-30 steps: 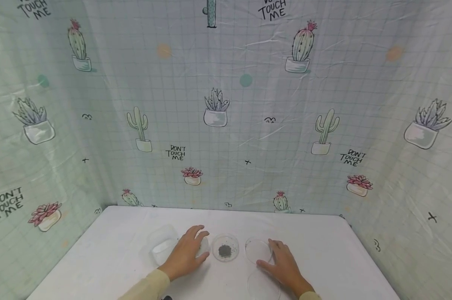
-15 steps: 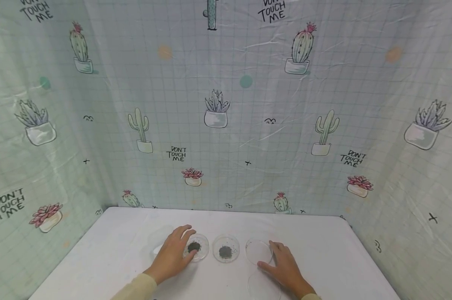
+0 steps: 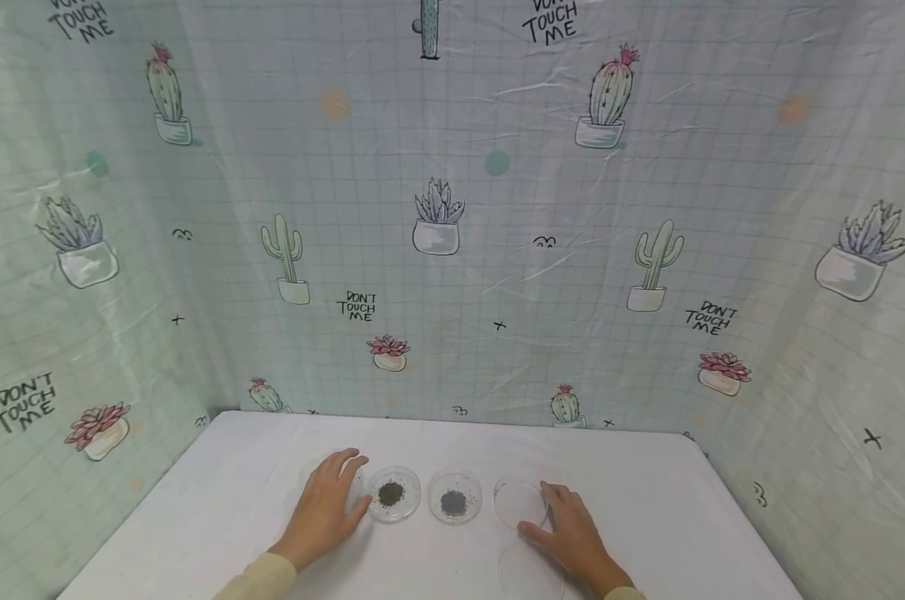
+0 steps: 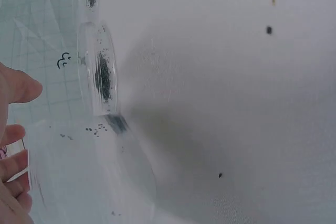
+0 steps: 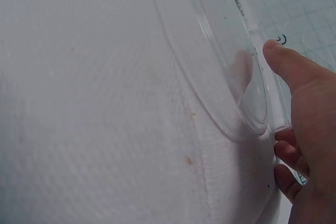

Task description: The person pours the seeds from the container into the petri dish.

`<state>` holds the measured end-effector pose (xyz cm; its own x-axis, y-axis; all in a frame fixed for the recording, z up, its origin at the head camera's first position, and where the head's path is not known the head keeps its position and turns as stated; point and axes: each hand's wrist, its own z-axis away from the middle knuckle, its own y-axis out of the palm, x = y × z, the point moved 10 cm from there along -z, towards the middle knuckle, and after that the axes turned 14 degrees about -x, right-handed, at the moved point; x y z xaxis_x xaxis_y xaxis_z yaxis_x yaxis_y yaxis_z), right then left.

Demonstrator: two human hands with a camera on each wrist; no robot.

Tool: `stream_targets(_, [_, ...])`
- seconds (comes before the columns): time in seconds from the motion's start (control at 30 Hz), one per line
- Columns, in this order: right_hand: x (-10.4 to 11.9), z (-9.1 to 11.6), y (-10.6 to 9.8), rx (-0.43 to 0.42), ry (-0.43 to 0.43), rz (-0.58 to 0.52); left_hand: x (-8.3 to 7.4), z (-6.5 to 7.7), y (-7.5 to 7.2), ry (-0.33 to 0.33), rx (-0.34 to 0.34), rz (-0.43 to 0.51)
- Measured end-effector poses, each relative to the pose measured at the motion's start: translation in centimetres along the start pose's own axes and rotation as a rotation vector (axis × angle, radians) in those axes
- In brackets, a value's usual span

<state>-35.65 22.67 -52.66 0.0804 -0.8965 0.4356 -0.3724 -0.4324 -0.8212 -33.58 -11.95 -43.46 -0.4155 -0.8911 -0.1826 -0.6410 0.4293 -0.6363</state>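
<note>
My left hand [image 3: 319, 512] lies over the left end of the row of dishes, thumb apart from the fingers. Its thumb tip is by a clear petri dish [image 3: 412, 510] holding a heap of dark grains [image 3: 390, 494]. In the left wrist view, its fingers are at the side of a clear plastic container [image 4: 89, 171] with a few dark specks; contact is hard to tell. My right hand [image 3: 572, 533] rests at the right rim of a clear dish [image 3: 507, 504], thumb and fingers loosely spread beside it. I see no heap in that dish.
Between the hands stands another petri dish [image 3: 477, 510] with grey-black grains [image 3: 453, 502]. A clear round lid or dish [image 3: 507, 583] lies nearer the front, partly behind the right hand. All stand on a white-covered table [image 3: 632, 467]; a cactus-print curtain [image 3: 452, 350] hangs around it.
My left hand has moved left, away from above the left grain dish, uncovering it, and now covers most of the clear container. My right hand has stayed by its dish.
</note>
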Motion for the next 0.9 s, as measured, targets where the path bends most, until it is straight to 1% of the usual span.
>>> stream_targets(0.1, [0.0,0.1,-0.1,0.003,0.008,0.000,0.7,0.1,-0.3,-0.010,-0.008,-0.016])
stream_targets(0.3, [0.2,0.1,-0.3,0.004,0.025,0.000,2.3,0.5,-0.3,-0.055,0.007,-0.052])
stream_targets(0.43, [0.3,0.2,-0.3,-0.003,0.016,0.009,3.0,0.9,-0.4,-0.075,-0.002,-0.057])
stream_targets(0.67, [0.1,0.2,-0.3,-0.011,0.006,-0.006,4.2,1.4,-0.4,-0.108,-0.008,-0.059])
stream_targets(0.9, [-0.2,0.2,-0.1,0.002,0.022,-0.034,5.6,1.9,-0.5,-0.208,0.023,-0.068])
